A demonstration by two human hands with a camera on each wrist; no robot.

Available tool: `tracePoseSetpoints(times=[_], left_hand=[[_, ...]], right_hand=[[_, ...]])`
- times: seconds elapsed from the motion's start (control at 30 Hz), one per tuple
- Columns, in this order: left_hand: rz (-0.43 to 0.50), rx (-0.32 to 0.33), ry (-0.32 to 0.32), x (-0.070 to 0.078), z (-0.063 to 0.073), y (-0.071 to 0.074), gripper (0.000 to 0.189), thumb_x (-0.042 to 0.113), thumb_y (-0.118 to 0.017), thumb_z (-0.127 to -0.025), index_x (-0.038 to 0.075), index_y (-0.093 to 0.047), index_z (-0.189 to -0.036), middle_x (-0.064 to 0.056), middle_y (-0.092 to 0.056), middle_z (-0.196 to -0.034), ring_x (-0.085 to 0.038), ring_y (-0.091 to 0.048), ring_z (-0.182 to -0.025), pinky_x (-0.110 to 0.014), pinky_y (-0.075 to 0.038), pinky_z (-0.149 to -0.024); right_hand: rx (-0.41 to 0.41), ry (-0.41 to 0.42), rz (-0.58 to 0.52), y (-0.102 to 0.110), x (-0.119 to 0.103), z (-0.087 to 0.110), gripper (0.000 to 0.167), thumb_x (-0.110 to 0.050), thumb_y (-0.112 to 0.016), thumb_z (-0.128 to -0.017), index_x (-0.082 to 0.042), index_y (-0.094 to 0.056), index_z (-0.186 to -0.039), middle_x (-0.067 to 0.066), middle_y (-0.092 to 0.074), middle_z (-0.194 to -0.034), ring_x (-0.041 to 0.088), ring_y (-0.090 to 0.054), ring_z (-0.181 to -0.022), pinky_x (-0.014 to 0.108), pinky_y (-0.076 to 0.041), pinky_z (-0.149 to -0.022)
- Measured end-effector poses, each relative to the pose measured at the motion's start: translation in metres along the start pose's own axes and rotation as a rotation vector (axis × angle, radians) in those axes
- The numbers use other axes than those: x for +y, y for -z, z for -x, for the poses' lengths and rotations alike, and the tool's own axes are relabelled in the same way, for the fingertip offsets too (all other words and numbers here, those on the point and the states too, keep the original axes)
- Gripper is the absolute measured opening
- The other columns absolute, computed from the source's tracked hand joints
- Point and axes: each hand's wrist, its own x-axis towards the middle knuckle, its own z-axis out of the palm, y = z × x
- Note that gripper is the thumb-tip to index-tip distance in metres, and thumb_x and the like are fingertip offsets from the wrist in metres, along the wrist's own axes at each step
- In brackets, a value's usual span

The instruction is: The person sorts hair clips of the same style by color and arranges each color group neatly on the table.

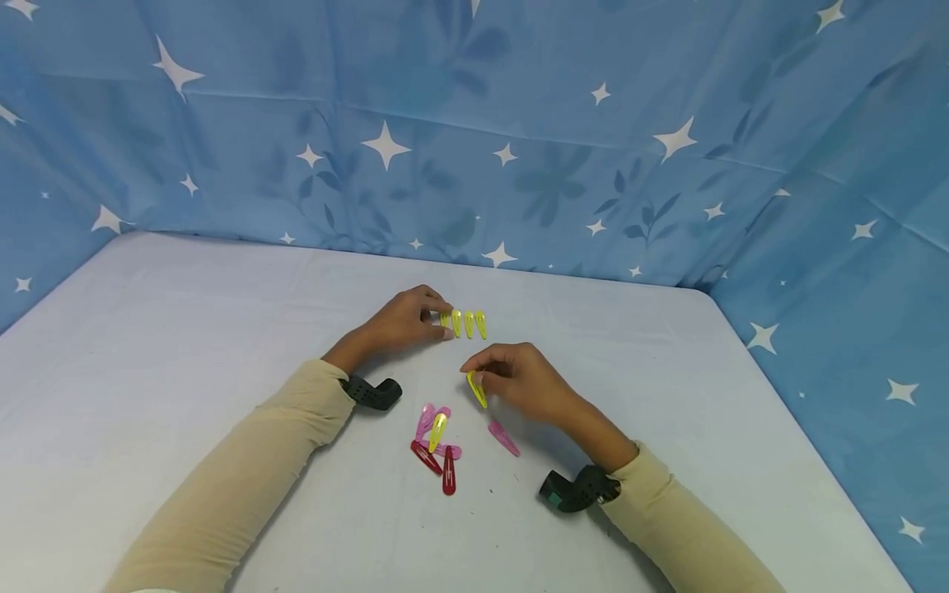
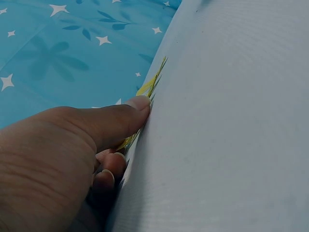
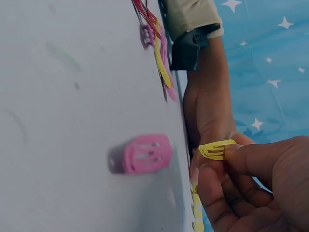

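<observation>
- Head view: white table (image 1: 185,395), with far edge and right edge both well apart from the hands, and starry blue curtain (image 1: 415,74) past them.
- Wide stretches of white top, left and right, for moving about.
- With the left hand (image 1: 406,319): thumb and finger bent round the leftmost yellow clip (image 1: 445,319), one at each end.
- Just to the right, three more yellow clips (image 1: 469,324), side by side in a row; long way running near to far, skinny ends near.
- In the right hand (image 1: 522,379), nearer than the row: held yellow clip (image 1: 479,394), pinched by thumb and finger, long way slanting from far left to near right.
- Nearer, in a little pile: pink clips (image 1: 425,418), loose yellow clip (image 1: 438,430) with skinny end near, and red clips (image 1: 449,471).
- Right of the pile, lone pink clip (image 1: 504,438), slanting far left to near right.
- Left wrist view: thumb on the yellow clips, low by the table; other fingers curled, partly hidden.
- Right wrist view: held yellow clip between thumb and finger, up off the table. Behind it, left arm with black gadget (image 3: 187,50).
</observation>
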Motion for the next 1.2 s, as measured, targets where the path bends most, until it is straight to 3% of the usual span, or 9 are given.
tracePoseSetpoints(times=[0.27, 0.57, 0.8, 1.2], left_hand=[[-0.011, 0.0, -0.002, -0.001, -0.001, -0.002, 0.047, 0.027, -0.072, -0.089, 0.008, -0.064, -0.132, -0.01, -0.056, -0.129, -0.022, -0.055, -0.099, -0.035, -0.047, -0.086], [-0.01, 0.002, -0.005, -0.002, 0.0, -0.002, 0.047, 0.025, -0.072, -0.089, 0.008, -0.064, -0.132, -0.011, -0.056, -0.129, -0.022, -0.055, -0.099, -0.035, -0.047, -0.086], [0.0, 0.002, -0.002, -0.003, 0.0, -0.002, 0.047, 0.025, -0.073, -0.089, 0.008, -0.065, -0.131, -0.011, -0.056, -0.129, -0.022, -0.055, -0.1, -0.035, -0.046, -0.087], [-0.005, 0.007, -0.02, -0.001, 0.0, 0.0, 0.047, 0.024, -0.073, -0.089, 0.007, -0.064, -0.132, -0.011, -0.056, -0.128, -0.022, -0.055, -0.099, -0.034, -0.046, -0.086]], right_hand=[[0.079, -0.036, 0.02, 0.005, 0.008, -0.007, 0.018, -0.001, -0.064, -0.093, -0.005, -0.074, -0.108, 0.008, -0.071, -0.106, 0.016, -0.063, -0.083, 0.021, -0.052, -0.073], [0.134, -0.122, -0.012, 0.014, 0.022, -0.018, 0.018, -0.002, -0.062, -0.094, -0.002, -0.073, -0.109, 0.013, -0.071, -0.105, 0.016, -0.07, -0.076, 0.03, -0.057, -0.073], [0.165, -0.138, -0.029, 0.023, 0.03, -0.026, 0.019, -0.005, -0.063, -0.094, -0.003, -0.073, -0.109, 0.013, -0.071, -0.105, 0.016, -0.069, -0.075, 0.026, -0.054, -0.071], [0.198, -0.198, 0.002, 0.038, 0.039, -0.045, 0.02, -0.009, -0.061, -0.096, -0.006, -0.073, -0.111, 0.012, -0.072, -0.103, 0.019, -0.065, -0.083, 0.027, -0.053, -0.072]])
